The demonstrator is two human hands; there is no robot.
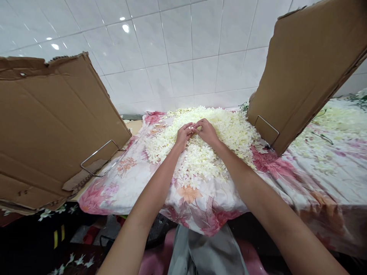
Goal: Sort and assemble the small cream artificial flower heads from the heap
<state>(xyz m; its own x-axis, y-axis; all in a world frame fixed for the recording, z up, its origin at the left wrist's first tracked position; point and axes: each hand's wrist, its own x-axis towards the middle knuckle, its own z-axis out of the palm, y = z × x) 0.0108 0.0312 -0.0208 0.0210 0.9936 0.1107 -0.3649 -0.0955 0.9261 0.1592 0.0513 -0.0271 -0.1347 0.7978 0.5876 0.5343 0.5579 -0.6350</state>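
A wide heap of small white and pale yellow flowers (pixel 229 124) lies on a floral cloth (pixel 126 191) in front of me. Over the heap my left hand (pixel 184 136) and my right hand (pixel 207 133) meet, their fingertips almost touching. Between them shows a small white flower (pixel 191 128). The left fingers are curled round it, and the right thumb and fingers pinch at it from the other side. The fingers partly hide the flower, so its stem and exact form cannot be made out.
A brown cardboard panel (pixel 54 130) stands on the left, braced by a metal wire stand (pixel 99 152). Another cardboard panel (pixel 306 72) rises on the right with its own wire stand (pixel 268 124). Beyond it lie more pale flowers (pixel 341 118). A white tiled wall (pixel 177 46) closes off the back.
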